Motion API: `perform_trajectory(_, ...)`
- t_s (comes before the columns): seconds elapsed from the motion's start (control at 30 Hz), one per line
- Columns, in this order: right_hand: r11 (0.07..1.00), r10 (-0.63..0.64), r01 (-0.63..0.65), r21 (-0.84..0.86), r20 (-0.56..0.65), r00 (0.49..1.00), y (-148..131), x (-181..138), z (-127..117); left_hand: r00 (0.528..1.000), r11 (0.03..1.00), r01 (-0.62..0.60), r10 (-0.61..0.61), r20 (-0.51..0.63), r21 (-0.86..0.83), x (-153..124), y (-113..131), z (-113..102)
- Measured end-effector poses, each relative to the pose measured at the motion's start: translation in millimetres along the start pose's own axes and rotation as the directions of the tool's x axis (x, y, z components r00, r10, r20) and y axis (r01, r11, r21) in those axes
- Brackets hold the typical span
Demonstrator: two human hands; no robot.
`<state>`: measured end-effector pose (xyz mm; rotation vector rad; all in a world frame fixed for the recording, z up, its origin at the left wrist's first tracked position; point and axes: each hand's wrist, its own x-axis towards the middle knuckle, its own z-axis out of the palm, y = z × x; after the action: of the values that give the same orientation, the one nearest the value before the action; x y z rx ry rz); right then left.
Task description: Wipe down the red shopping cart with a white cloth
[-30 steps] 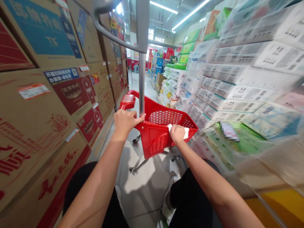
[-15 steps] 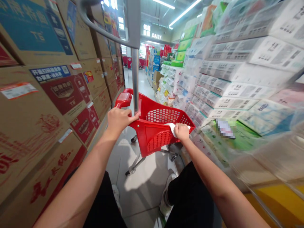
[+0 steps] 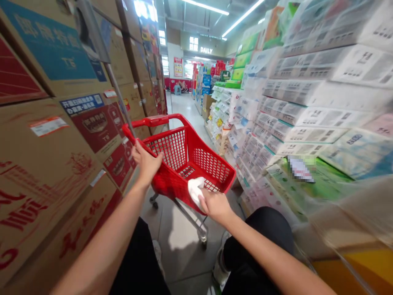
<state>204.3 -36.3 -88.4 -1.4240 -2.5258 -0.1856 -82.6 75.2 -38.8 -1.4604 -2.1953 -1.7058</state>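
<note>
A small red shopping cart (image 3: 211, 164) stands tilted to the left on the aisle floor in front of me. My left hand (image 3: 146, 162) grips its near left rim, close to the grey upright pole (image 3: 115, 88) that leans left against the boxes. My right hand (image 3: 215, 204) is closed on a white cloth (image 3: 195, 189) pressed to the cart's near outer wall. My legs in black trousers show below.
Stacked brown and red cardboard boxes (image 3: 46, 135) wall the left side. Shelves of wrapped tissue packs (image 3: 307, 119) fill the right. The narrow tiled aisle (image 3: 187, 108) runs ahead toward more displays and a "DAILY" sign (image 3: 206, 50).
The cart has swung and tipped to the left, its pole leaning toward the boxes. My right hand with the cloth moved from the top rim down onto the near outer wall.
</note>
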Motion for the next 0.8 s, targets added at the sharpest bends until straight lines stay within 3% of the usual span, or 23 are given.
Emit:
perform_trajectory(0.07, 0.986, -0.164, 0.163, 0.021, 0.043, 0.986, -23.8, 1.2, 1.4, 0.982, 0.979, 0.155, -0.138, 0.132, -0.132, -34.1, -5.0, 20.5)
perform_trajectory(0.17, 0.933, -0.358, 0.355, 0.053, 0.057, 0.932, -45.0, 3.4, 4.8, 0.986, 0.968, 0.142, -0.120, 0.118, -0.206, -53.6, -26.9, 27.7)
perform_trajectory(0.27, 0.885, -0.466, 0.465, 0.038, 0.046, 0.884, -43.9, 9.2, 5.9, 0.987, 0.958, 0.115, -0.079, 0.142, -0.265, -39.5, -54.7, 12.2)
perform_trajectory(0.37, 0.843, -0.536, 0.537, -0.003, 0.052, 0.842, -18.9, 17.7, 1.8, 0.973, 0.947, 0.142, -0.080, 0.215, -0.289, -19.5, -72.5, -3.4)
perform_trajectory(0.5, 0.834, -0.551, 0.551, 0.015, 0.053, 0.833, 25.9, 21.4, -14.9, 0.972, 0.936, 0.171, -0.110, 0.205, -0.307, -11.2, -74.9, -7.0)
perform_trajectory(0.6, 0.855, -0.509, 0.506, 0.112, 0.002, 0.861, 34.1, 17.0, -28.6, 0.981, 0.935, 0.154, -0.106, 0.162, -0.320, -15.9, -66.4, -0.5)
perform_trajectory(0.7, 0.843, -0.501, 0.492, 0.217, -0.014, 0.865, 6.9, 14.8, -29.5, 0.989, 0.942, 0.118, -0.084, 0.122, -0.314, -23.7, -54.7, 9.7)
perform_trajectory(0.8, 0.875, -0.451, 0.430, 0.224, 0.054, 0.891, -38.7, 17.9, -17.9, 0.989, 0.950, 0.115, -0.082, 0.124, -0.290, -30.5, -46.3, 19.8)
